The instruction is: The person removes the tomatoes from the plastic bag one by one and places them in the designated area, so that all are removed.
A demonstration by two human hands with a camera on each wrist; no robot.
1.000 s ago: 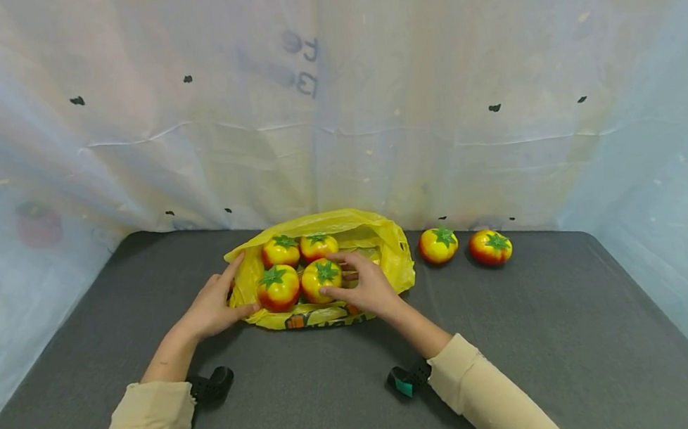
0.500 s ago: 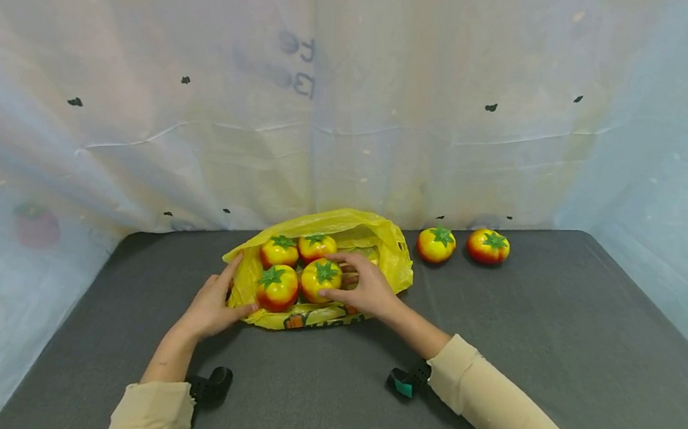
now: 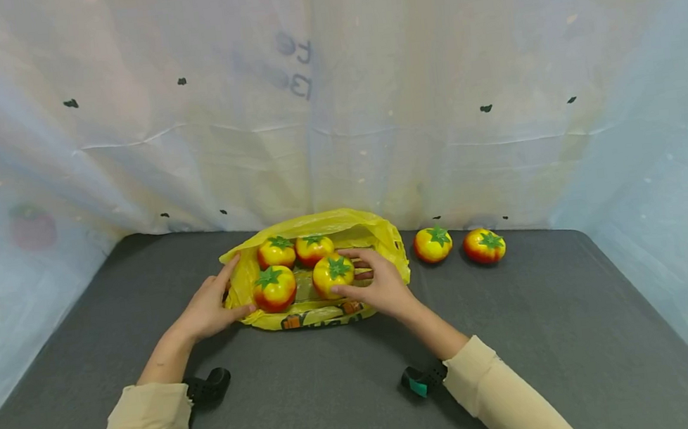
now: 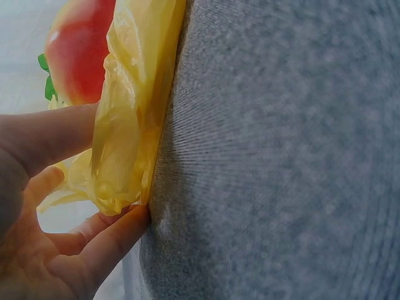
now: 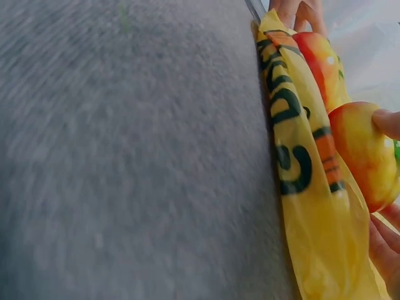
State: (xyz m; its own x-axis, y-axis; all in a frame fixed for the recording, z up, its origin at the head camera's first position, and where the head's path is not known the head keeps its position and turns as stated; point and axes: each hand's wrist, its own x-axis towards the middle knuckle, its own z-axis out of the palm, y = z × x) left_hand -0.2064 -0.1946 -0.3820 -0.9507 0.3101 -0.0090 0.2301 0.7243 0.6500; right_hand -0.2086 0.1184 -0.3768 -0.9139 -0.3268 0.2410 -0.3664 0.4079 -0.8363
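Note:
A yellow plastic bag [image 3: 394,251] lies on the grey table with its mouth spread open. My right hand [image 3: 384,288] grips a red-and-yellow artificial tomato [image 3: 333,276] with a green leafy top, thumb on the near side and fingers on the far side. In the right wrist view this tomato [image 5: 362,156] stands above the bag's printed near edge. Three more tomatoes are inside the bag: one at front left [image 3: 275,289] and two behind. My left hand [image 3: 208,309] holds the bag's left edge; in the left wrist view the thumb presses the crumpled plastic [image 4: 119,144].
Right of the bag, two more tomatoes sit on the table, one nearer [image 3: 433,245] and one farther right [image 3: 484,246]. A whitish plastic sheet [image 3: 369,98] hangs behind the grey table [image 3: 314,402] and at its sides.
My right hand has shifted slightly right with its tomato, opening a gap from the front-left one. The left hand keeps its hold on the bag's edge.

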